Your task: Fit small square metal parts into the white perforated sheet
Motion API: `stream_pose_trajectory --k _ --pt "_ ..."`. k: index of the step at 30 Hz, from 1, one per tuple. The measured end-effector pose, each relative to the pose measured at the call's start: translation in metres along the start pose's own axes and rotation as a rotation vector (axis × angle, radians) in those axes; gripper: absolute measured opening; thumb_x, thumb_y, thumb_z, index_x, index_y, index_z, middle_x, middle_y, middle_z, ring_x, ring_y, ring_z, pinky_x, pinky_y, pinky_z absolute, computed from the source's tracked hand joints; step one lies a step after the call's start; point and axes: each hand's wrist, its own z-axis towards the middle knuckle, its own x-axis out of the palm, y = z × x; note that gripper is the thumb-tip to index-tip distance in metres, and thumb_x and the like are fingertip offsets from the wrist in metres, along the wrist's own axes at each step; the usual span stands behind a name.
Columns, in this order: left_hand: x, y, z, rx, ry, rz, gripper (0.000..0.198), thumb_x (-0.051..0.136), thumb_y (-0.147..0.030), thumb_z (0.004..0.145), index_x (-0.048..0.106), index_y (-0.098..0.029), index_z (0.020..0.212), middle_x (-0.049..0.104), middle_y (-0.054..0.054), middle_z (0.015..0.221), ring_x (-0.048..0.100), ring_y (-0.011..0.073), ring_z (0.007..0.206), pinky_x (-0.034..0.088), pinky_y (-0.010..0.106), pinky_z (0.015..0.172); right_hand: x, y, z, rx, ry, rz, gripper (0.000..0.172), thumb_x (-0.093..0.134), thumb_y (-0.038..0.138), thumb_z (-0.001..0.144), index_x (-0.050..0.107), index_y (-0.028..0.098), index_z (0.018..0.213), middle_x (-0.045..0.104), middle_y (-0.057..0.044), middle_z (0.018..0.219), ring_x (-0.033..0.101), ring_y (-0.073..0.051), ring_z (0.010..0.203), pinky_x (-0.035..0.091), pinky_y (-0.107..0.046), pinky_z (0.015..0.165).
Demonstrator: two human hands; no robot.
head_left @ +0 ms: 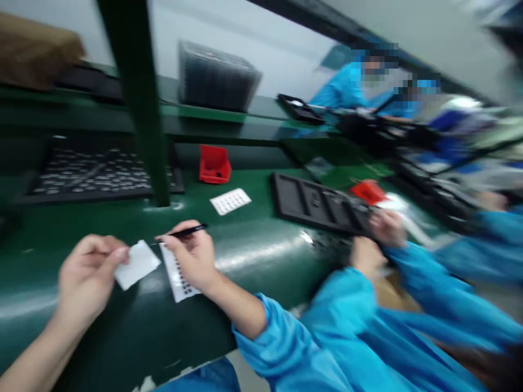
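While the left hand (89, 269) pinches a small flat white slip (138, 265), the right hand (195, 255) grasps a slim black tool (188, 231), partly hiding a black-marked white sheet (175, 277).

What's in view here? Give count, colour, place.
Worktable: one, green, across the middle.
Shelf: one, green, behind.
Post: one, green, upper left.
Bulky item: one, brown, top left.
Stack: one, dark grey, on shelf.
Trays: at least three, black, on shelf, left rear, right of centre.
Bins: two, red, centre, right.
Card: one, white, marked, near centre bin.
Sheet: one, white, marked, lower centre.
Slip: one, white, lower left.
Slim tool: one, black, above sheet.
Other people: several, blue clothes, right and rear.
Right sleeve: one, blue, lower centre.
Left hand: one, bare, lower left, holding slip.
Right hand: one, bare, lower centre, holding tool.
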Motion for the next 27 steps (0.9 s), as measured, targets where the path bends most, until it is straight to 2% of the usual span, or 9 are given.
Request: stream_pose_trajectory --k 3,4,6,8,11,16,19,23,27 --pt "-0.003 -0.024 0.017 -0.052 -0.021 -0.087 0.042 0.097 -0.033 0.072 0.057 -0.022 0.080 0.074 -0.001 0.078 0.067 0.0133 0.064 0.055 0.025 0.064 -0.006 0.001 -0.002 0.015 0.039 0.114 0.031 0.087 0.045 0.093 0.066 0.026 0.103 0.087 -0.006 0.096 0.087 -0.026 0.092 0.070 -0.038 0.081" --pt "-0.010 -0.028 0.031 -0.064 -0.028 -0.063 0.041 0.098 -0.035 0.072 0.061 -0.021 0.081 0.078 0.002 0.081 0.069 0.0143 0.067 0.057 0.027 0.068 -0.007 0.000 -0.001 0.024 0.063 0.152 0.031 0.087 0.044 0.093 0.065 0.026 0.104 0.088 -0.007 0.098 0.088 -0.026 0.094 0.070 -0.038 0.081" --pt "-0.030 -0.033 0.065 0.007 -0.149 0.010 0.044 0.100 -0.038 0.068 0.063 -0.019 0.081 0.080 0.006 0.082 0.072 0.0168 0.074 0.058 0.029 0.075 -0.010 0.000 -0.001 0.035 0.074 0.158 0.032 0.089 0.044 0.093 0.064 0.026 0.103 0.088 -0.008 0.098 0.088 -0.029 0.098 0.071 -0.040 0.082" --pt "-0.053 -0.035 0.102 0.068 -0.257 0.075 0.044 0.100 -0.037 0.066 0.065 -0.019 0.083 0.079 0.004 0.081 0.072 0.0164 0.078 0.057 0.029 0.081 -0.013 0.003 -0.002 0.034 0.072 0.127 0.034 0.091 0.046 0.091 0.066 0.027 0.102 0.088 -0.009 0.097 0.088 -0.031 0.095 0.072 -0.042 0.080" --pt "-0.073 -0.032 0.151 0.091 -0.317 0.171 0.038 0.099 -0.030 0.069 0.064 -0.019 0.081 0.076 0.002 0.077 0.069 0.0148 0.074 0.054 0.029 0.077 -0.016 0.007 -0.005 0.032 0.058 0.088 0.037 0.092 0.051 0.089 0.067 0.027 0.102 0.088 -0.010 0.094 0.088 -0.031 0.089 0.073 -0.042 0.074" --pt "-0.071 -0.018 0.211 0.059 -0.216 0.409 0.025 0.094 -0.019 0.078 0.070 -0.015 0.078 0.076 0.003 0.075 0.066 0.0151 0.071 0.052 0.030 0.074 -0.018 0.004 -0.003 0.018 0.037 0.058 0.035 0.090 0.050 0.091 0.068 0.026 0.102 0.088 -0.011 0.096 0.088 -0.030 0.086 0.073 -0.040 0.075" --pt "-0.063 -0.007 0.235 0.031 -0.116 0.588 0.020 0.087 -0.027 0.093 0.073 -0.014 0.088 0.075 0.002 0.086 0.070 0.0159 0.079 0.060 0.033 0.080 -0.018 0.003 -0.002 -0.002 0.038 0.024 0.031 0.090 0.049 0.092 0.069 0.027 0.102 0.089 -0.012 0.098 0.088 -0.028 0.083 0.072 -0.038 0.072" --pt "-0.048 0.006 0.261 0.003 0.015 0.798 0.026 0.075 -0.039 0.106 0.074 -0.015 0.116 0.076 0.007 0.114 0.075 0.0201 0.099 0.066 0.040 0.090 -0.017 0.006 -0.003 -0.018 0.048 0.024 0.027 0.089 0.048 0.093 0.072 0.028 0.100 0.088 -0.010 0.094 0.088 -0.029 0.082 0.073 -0.039 0.073" --pt "-0.040 0.017 0.274 0.011 0.104 0.939 0.031 0.074 -0.041 0.107 0.074 -0.015 0.124 0.076 0.010 0.124 0.075 0.0229 0.108 0.066 0.043 0.095 -0.017 0.007 -0.003 -0.022 0.050 0.026 0.024 0.087 0.045 0.096 0.072 0.028 0.102 0.088 -0.010 0.097 0.089 -0.029 0.087 0.074 -0.038 0.074"
